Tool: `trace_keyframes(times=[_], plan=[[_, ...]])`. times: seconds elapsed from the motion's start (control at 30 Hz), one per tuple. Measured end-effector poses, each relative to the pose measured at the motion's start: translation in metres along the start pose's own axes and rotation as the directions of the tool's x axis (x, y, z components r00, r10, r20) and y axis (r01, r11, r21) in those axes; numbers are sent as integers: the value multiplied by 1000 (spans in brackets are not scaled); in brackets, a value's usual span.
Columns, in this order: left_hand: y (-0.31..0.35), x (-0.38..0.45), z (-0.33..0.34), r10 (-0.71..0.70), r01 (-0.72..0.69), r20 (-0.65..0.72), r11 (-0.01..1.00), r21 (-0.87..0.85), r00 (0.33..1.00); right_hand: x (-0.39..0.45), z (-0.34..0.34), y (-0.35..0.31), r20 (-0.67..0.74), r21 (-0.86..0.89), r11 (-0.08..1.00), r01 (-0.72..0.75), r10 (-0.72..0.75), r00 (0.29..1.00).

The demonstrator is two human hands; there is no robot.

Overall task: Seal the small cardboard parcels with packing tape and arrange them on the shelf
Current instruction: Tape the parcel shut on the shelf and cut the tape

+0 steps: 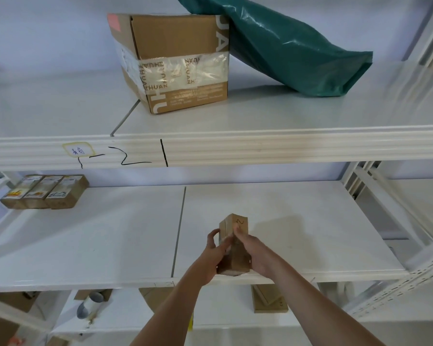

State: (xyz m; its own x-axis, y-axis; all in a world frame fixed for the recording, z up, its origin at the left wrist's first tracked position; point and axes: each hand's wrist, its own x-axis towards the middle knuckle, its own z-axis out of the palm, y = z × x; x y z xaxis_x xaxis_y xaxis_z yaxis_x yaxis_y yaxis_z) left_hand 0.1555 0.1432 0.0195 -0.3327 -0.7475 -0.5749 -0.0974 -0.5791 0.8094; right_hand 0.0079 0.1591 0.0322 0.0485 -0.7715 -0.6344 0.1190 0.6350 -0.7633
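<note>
Bare shelf [110, 236] beyond three boxes [44, 192] (far left)

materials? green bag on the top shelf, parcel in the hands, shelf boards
Green bag: thin plastic film by the look, glossy highlights and soft creases.
Parcel: brown corrugated cardboard, matte, with pen marks on top.
Shelf boards: smooth white panels, probably painted metal or laminate; the picture cannot settle which.

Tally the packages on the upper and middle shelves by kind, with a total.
Small cardboard parcels: 4, three in a row at left and one held by the hands
Large cardboard box: 1
Green plastic bag: 1
Total: 6
</note>
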Motion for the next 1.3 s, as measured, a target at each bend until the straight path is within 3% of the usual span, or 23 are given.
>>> trace_keyframes(times=[0.13,0.2,0.33,0.53,0.9,0.97,1.03,1.1,1.13,1.2,1.3], plan=[[-8,12,0,40,-52,-179,997,-61,983,4,-1,5,-58,-29,999,38,-40,998],[-13,15,0,67,-63,-264,998,20,962,3,-4,8,-119,-22,998,56,-58,991],[-23,18,-3,122,-52,-356,979,197,926,8,-14,16,-304,-283,958,47,-136,943],[-28,20,-3,174,-62,-338,946,318,925,18,-11,29,-345,-489,872,7,-201,917],[-29,21,-10,168,-56,-304,937,346,938,27,-9,38,-418,-534,844,-42,-221,881],[-24,12,-15,235,-68,-425,926,372,874,23,-4,34,-475,-493,870,16,-285,833],[-23,1,-31,285,-13,-668,924,381,688,17,6,28,-600,-427,892,148,-402,692],[-33,-9,-54,182,30,-814,971,238,552,8,22,21,-651,-410,876,255,-477,590],[-42,-13,-67,105,69,-838,984,167,536,5,31,18,-637,-412,864,290,-500,586],[-60,-25,-87,-6,160,-827,982,102,562,1,50,17,-580,-421,840,341,-539,611],[-83,-37,-102,-161,162,-733,984,-70,661,-3,75,18,-536,-438,836,330,-538,650]])
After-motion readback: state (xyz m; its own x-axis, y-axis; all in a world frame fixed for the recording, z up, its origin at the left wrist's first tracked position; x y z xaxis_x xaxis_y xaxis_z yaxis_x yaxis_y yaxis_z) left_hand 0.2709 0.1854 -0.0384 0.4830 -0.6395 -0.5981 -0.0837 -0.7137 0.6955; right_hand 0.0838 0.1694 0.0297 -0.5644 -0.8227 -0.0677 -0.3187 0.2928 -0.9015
